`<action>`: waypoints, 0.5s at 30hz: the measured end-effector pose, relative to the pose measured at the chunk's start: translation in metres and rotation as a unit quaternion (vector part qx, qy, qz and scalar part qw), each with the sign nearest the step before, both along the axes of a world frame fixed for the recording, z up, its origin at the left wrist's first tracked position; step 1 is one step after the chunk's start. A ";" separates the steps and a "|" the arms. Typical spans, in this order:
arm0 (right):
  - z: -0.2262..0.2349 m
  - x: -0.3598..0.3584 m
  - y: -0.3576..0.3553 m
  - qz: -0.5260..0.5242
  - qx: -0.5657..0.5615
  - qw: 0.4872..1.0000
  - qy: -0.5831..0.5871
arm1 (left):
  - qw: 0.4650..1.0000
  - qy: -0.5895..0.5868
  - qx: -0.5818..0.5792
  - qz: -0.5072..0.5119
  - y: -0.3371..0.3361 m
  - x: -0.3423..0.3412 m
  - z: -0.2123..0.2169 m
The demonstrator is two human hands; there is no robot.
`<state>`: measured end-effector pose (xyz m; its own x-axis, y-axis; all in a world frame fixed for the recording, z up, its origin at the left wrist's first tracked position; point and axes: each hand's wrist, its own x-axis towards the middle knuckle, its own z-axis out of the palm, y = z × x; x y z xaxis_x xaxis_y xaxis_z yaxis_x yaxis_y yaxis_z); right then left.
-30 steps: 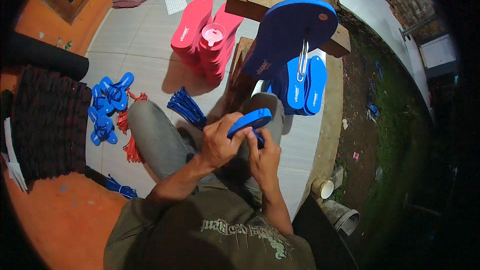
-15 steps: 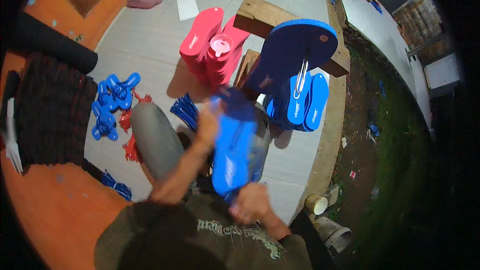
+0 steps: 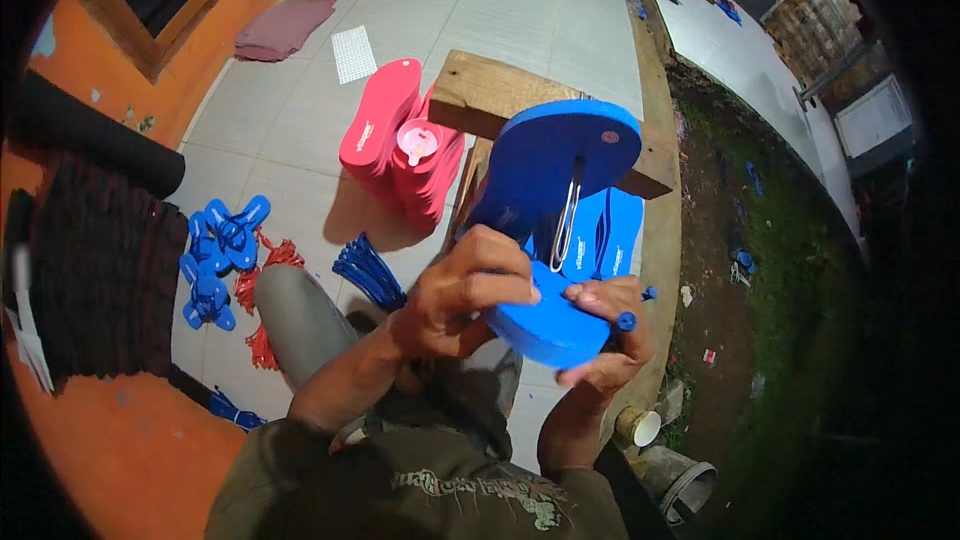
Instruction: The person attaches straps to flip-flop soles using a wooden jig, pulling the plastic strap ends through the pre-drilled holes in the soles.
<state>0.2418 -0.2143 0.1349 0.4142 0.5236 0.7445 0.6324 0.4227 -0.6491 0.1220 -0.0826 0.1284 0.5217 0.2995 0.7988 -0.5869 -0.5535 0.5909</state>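
Note:
My left hand [image 3: 475, 290] grips the left side of a blue flip-flop sole [image 3: 545, 335], its fingers curled over the top. My right hand [image 3: 615, 325] clasps the other side, thumb on the upper face. Two round blue knobs, probably strap ends [image 3: 625, 321], stick out beside the right fingers. Just beyond the hands, another blue sole [image 3: 555, 160] is mounted at a tilt on a wooden stand [image 3: 480, 95]. A bent metal wire hook [image 3: 568, 215] juts from it, its lower end close to the held sole. Whether they touch, I cannot tell.
Pink soles [image 3: 375, 130] are stacked on the tiles, a small pink-and-white tub [image 3: 418, 143] on top. Blue soles [image 3: 622, 230] stand behind the hook. To the left lie blue straps [image 3: 235, 230], red ties [image 3: 270, 260] and a blue strap bundle [image 3: 368, 270]. A ledge edge [image 3: 655, 140] drops to the ground at right.
The held sole has gone from near my lap up and right, toward the hook, and turned. Both hands have come up with it. The view has shifted slightly.

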 end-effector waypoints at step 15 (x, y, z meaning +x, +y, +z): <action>-0.004 0.012 0.032 -0.123 -0.007 0.984 0.129 | 0.966 0.015 -0.021 0.258 0.014 0.038 0.011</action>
<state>0.2536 -0.1823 0.1307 0.7038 0.3935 0.5914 0.5280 0.2671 -0.8061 0.1599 -0.0681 0.1390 0.3179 0.5576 0.7668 -0.2214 -0.7428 0.6319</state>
